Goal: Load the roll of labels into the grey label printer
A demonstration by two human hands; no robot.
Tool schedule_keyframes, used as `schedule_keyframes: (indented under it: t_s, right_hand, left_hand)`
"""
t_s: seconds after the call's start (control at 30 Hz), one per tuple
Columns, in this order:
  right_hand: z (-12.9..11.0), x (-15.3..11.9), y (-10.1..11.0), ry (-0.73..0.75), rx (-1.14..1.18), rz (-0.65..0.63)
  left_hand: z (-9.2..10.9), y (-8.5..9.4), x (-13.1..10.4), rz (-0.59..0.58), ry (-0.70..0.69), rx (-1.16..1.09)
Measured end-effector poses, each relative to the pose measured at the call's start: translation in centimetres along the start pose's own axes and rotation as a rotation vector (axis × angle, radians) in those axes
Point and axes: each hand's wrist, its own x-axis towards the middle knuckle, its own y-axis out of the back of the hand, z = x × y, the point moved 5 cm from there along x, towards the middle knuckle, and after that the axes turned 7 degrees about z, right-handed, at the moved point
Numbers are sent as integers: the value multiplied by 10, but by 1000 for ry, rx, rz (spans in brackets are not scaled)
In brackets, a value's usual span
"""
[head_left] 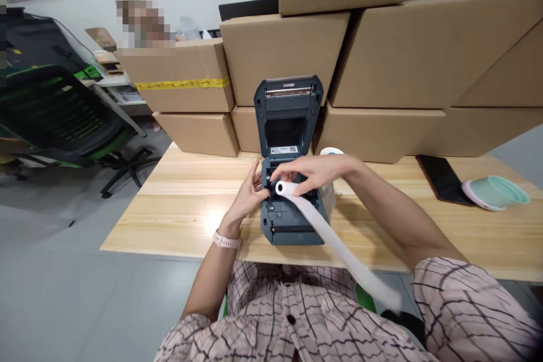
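Mid-frame, we are seeing the printer (297,237) open, lid (285,124) up; our right hand (316,169) is gripping the roll (289,188) over the bay (281,215), apparently not yet seated. Our left hand (247,197) is resting half-curled at the printer's edge; whether it's gripping, we cannot tell. Our right hand is hiding the roll's far end; the strip's (339,248) tip is blurring.

Glare on tabletop (169,209), blurry paper strip (343,250)
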Motion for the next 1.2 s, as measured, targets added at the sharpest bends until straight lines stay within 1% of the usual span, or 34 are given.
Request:
schedule_keyframes:
  t_s: [0.07,0.1,0.13,0.17,0.2,0.23,0.27,0.3,0.37,0.43,0.47,0.53,0.57,0.6,0.67,0.77,0.83,0.9,0.97,1.03,1.1,1.2]
  right_hand:
    - [-4,-42,16,135,209,202]
    - [-2,-66,20,180,276,293]
    - [2,-91,20,218,339,369]
    - [10,-115,17,202,404,424]
    - [22,-136,10,152,458,483]
    - [36,-153,2,62,488,535]
    - [52,-167,-8,-63,496,586]
    - [68,-178,-19,-194,486,636]
    - [98,-188,-40,-433,450,708]
    - [118,-186,-59,-577,461,718]
    - [125,-183,-67,-611,493,701]
    - [133,-177,-77,-624,569,660]
    - [136,-176,-78,-615,595,646]
    - [138,-178,-77,-604,607,646]
    - [142,-185,-68,-583,609,667]
    - [150,-188,-44,-534,617,721]
    - [153,-173,-29,-480,620,707]
    - [155,-146,-19,-432,602,636]
    - [157,-117,-14,-403,540,556]
    - [160,-95,-12,-398,480,521]
    - [163,-84,-12,-424,487,514]
    - [163,-87,-13,-448,587,542]
  left_hand:
    - [-2,0,0,0,-7,6]
    - [-2,0,0,-3,-11,12]
    - [-2,0,-1,-8,-18,20]
    - [-1,0,-1,-14,-27,25]
    - [0,-1,-1,-20,-38,29]
    - [1,-2,-2,-25,-45,31]
    - [3,-2,-2,-29,-49,32]
    - [4,-3,-2,-30,-49,32]
    - [6,-5,-3,-25,-38,32]
    - [7,-5,-4,-15,-26,41]
    - [8,-5,-5,-10,-23,47]
    - [8,-5,-6,-1,-24,57]
    - [8,-5,-6,1,-24,60]
    - [8,-5,-6,3,-24,61]
    - [7,-4,-6,6,-22,63]
    - [8,-5,-6,6,-25,67]
    - [9,-6,-5,-6,-29,70]
    - [10,-6,-4,-18,-26,69]
    - [9,-5,-4,-16,-15,64]
    - [8,-4,-4,-3,-5,58]
    - [6,-3,-4,2,-5,56]
    - [5,-5,-3,-23,-28,58]
